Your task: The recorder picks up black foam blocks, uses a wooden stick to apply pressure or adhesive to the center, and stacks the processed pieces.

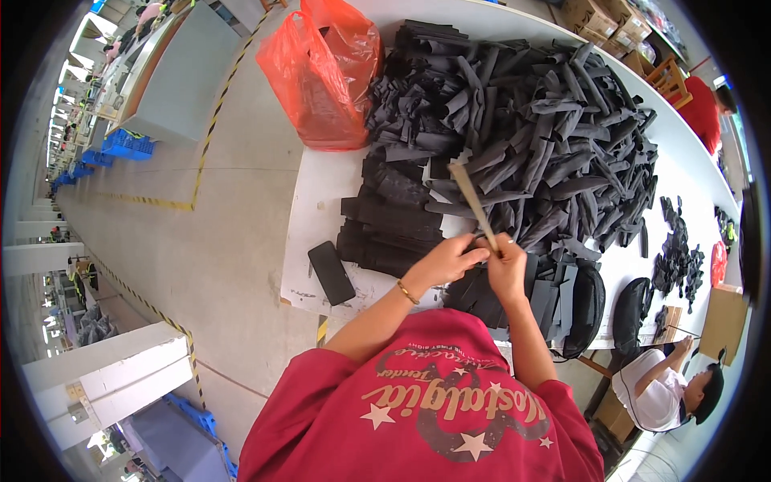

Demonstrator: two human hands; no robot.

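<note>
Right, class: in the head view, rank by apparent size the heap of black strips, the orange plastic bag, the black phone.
1. Heap of black strips
2. Orange plastic bag
3. Black phone
All three differ plainly.

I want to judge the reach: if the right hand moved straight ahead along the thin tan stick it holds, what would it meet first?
Probably the big heap of black curled fabric strips; the right hand points into it, though depth is unclear.
</note>
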